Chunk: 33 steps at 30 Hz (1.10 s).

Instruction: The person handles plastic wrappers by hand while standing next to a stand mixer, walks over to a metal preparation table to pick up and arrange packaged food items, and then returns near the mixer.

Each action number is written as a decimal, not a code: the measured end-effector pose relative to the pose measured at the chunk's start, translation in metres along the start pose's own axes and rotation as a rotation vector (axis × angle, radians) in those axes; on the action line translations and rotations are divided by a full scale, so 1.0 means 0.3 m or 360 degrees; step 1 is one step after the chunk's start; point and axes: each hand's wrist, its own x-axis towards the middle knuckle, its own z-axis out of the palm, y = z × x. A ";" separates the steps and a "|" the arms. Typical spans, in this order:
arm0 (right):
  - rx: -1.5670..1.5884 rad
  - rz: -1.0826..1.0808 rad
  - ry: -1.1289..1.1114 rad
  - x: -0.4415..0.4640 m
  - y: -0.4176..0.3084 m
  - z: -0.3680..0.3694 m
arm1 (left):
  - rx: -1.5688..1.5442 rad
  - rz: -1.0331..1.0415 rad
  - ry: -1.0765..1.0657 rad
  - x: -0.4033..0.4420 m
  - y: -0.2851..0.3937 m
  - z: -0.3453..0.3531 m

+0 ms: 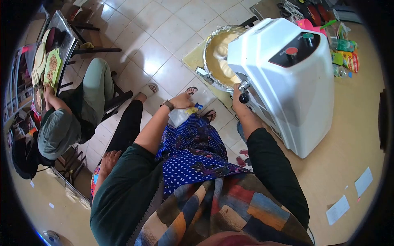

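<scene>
My left hand [182, 101], with a watch on the wrist, is closed on a clear plastic bag [177, 118] that has yellow and blue printing, in front of my apron. My right hand [237, 93] is at the near side of the white stand mixer [283, 86], by its lever with a black knob [244, 97]. The fingers of that hand are mostly hidden, so its grip does not show. Just beyond it sits the metal mixing bowl [208, 61], with pale yellow batter [221, 51] inside and smears along the rim.
At the left, a seated person [61, 131] works over a table [67, 37] with a green board [52, 65]. Another person's hand [110, 162] rests close on my left. Bottles and packets [347, 61] stand behind the mixer. Papers [338, 210] are on the right.
</scene>
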 end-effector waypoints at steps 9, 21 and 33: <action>-0.0686 0.0373 0.0509 -0.068 -0.111 0.107 | 0.0227 -0.0113 -0.0172 0.007 0.053 0.028; 0.1841 0.0345 0.0787 -0.861 -0.169 -0.021 | 0.0840 0.0445 -0.0703 0.024 0.327 0.080; 0.2601 0.2517 0.0745 -1.715 -0.506 0.254 | 0.1800 0.1099 -0.1348 -0.088 0.749 0.845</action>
